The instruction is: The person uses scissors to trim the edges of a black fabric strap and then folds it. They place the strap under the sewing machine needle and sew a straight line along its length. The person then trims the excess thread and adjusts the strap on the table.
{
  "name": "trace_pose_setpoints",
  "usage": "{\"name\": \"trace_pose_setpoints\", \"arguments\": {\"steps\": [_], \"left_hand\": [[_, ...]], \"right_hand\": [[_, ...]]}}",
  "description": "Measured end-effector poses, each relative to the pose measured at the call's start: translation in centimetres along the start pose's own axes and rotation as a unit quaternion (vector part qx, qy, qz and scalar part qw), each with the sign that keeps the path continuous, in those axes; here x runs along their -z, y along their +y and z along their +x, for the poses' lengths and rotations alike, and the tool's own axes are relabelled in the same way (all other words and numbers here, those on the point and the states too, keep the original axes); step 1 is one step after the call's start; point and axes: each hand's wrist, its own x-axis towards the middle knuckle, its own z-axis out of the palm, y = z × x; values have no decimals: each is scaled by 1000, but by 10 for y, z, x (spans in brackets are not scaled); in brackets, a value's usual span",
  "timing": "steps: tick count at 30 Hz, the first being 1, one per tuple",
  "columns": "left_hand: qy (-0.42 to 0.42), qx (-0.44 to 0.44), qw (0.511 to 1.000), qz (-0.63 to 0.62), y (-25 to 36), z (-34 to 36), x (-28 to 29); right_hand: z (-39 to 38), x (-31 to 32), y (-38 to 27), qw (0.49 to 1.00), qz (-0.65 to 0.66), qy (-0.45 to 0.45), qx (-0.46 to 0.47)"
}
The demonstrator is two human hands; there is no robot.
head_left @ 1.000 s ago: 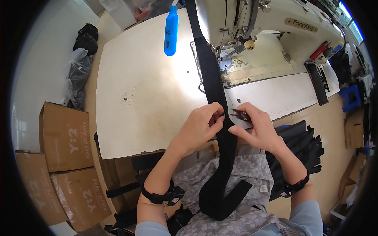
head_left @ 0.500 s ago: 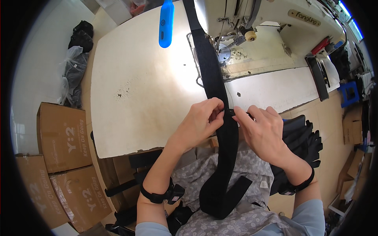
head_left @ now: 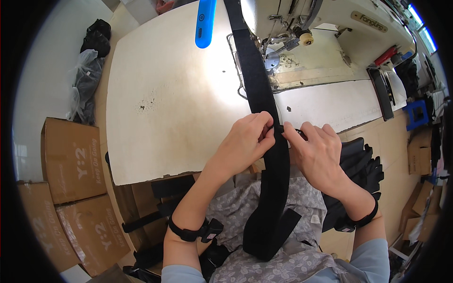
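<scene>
A long black strap (head_left: 255,80) runs from beside the sewing machine (head_left: 325,19) down over the table edge to my lap, where it folds back on the grey patterned apron (head_left: 302,193). My left hand (head_left: 247,144) pinches the strap at its left edge near the table's front. Just right of it, my right hand (head_left: 317,155) is curled round small dark thread snips (head_left: 300,134), mostly hidden by the fingers. Its index fingertip is at a small black piece (head_left: 279,128) between the two hands; whether that belongs to strap or snips I cannot tell.
The white table (head_left: 160,80) carries a black holder (head_left: 380,94) at right. A blue handheld-shaped device (head_left: 204,23) hangs above it. Cardboard boxes (head_left: 71,160) and bagged black goods (head_left: 87,80) line the left. Black strips (head_left: 358,165) lie below right; a blue stool (head_left: 415,113) stands beyond.
My right hand has turned palm-down over the snips, hiding most of them, and closed in toward the left hand. Both hands sit slightly higher in the picture, still at the strap.
</scene>
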Motion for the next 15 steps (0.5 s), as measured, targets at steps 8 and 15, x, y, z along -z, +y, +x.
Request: {"name": "trace_pose_setpoints", "arguments": {"steps": [8, 15], "left_hand": [[21, -36, 999, 28, -4, -1, -4], [21, -47, 998, 20, -5, 0, -4]], "right_hand": [[-2, -3, 2, 999, -34, 1, 23], [-3, -5, 4, 999, -27, -16, 15]]}}
